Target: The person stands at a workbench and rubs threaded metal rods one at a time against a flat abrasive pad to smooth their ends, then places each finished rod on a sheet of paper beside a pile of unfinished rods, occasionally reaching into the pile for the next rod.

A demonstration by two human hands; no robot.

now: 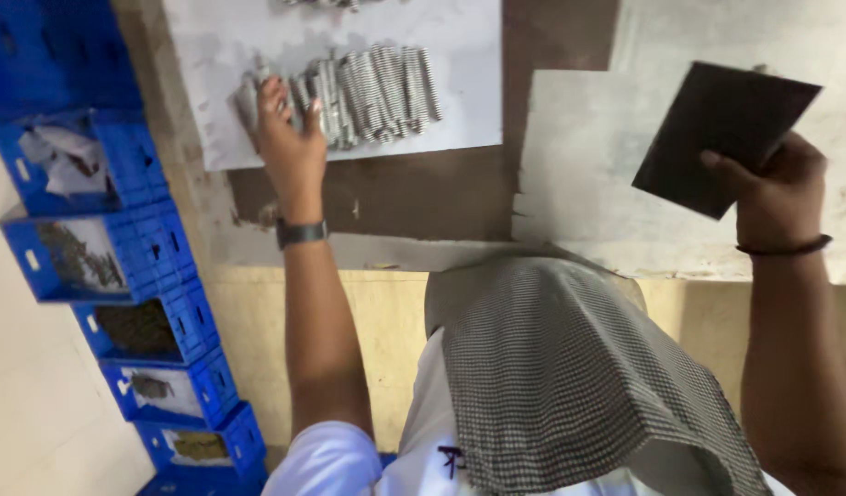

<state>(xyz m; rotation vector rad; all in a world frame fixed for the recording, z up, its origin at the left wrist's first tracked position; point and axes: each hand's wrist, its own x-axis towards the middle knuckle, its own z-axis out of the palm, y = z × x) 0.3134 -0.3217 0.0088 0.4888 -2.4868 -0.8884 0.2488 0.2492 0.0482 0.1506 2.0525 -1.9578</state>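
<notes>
Shiny metal pieces lie in a sideways row under the spread left hand; the right hand, far away, pinches a dark flat card.

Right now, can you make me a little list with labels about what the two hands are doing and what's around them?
Left hand: fingers spread, resting on a pile of small silvery metal pieces
Metal pieces: laid in a row on a white sheet
Right hand: holding a dark flat square card, tilted, lifted above the table
Left wrist: dark watch
Right wrist: thin dark band
Table: brown, worn, with white patches
Left side: stack of blue bins with small parts inside
In front: checked cloth over a white shirt
</notes>
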